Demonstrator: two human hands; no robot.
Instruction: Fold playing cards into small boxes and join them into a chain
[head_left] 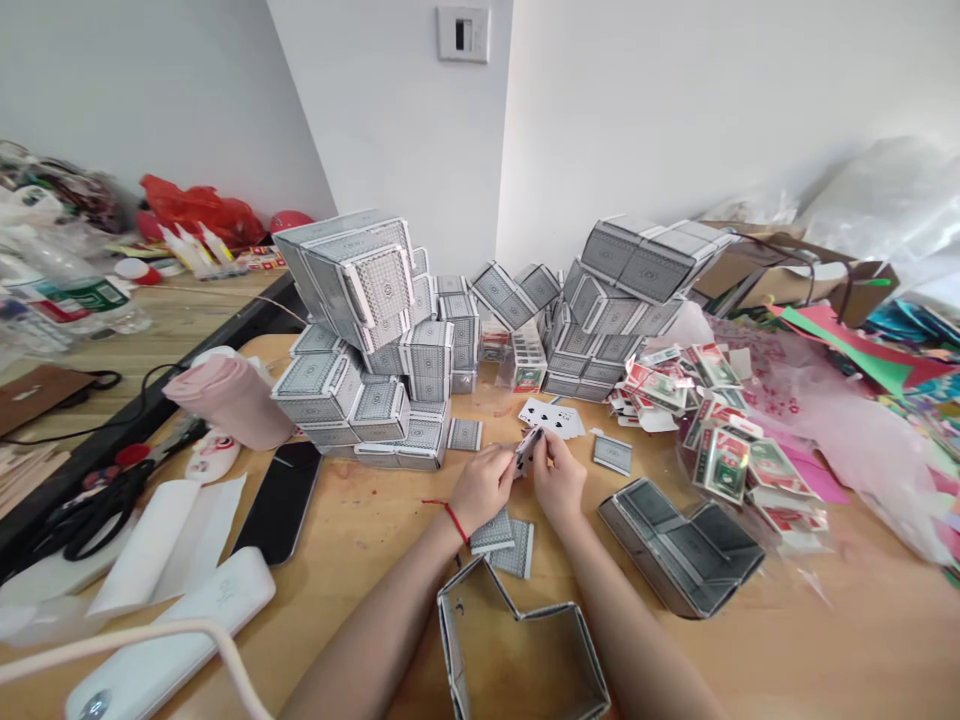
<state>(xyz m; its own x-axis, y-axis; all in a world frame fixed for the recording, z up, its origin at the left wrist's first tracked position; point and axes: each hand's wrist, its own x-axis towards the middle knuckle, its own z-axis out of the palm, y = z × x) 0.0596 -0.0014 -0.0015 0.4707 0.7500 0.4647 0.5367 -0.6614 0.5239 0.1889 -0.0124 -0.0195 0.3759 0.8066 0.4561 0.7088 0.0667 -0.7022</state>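
Observation:
Between my left hand [484, 487] and my right hand [556, 478], a playing card [525, 455] is pinched by the fingers of both, its spade face partly showing. A red cord circles my left wrist. Just beyond lie several face-up playing cards [555, 418]. Below my left hand rest folded grey-patterned card pieces [511, 552], partly under the hand. Nearest me, between my forearms, stands an open L-shaped frame [517, 615] made of cards. A similar L-shaped card block [682, 550] lies right of my right forearm.
Stacked card-built blocks stand at back left [360, 290] and back right [630, 270]. Card boxes [727, 465] pile up at right. A black phone [281, 500], a pink cup [229, 400], scissors [112, 500] and a white device with a cable [172, 640] are at left.

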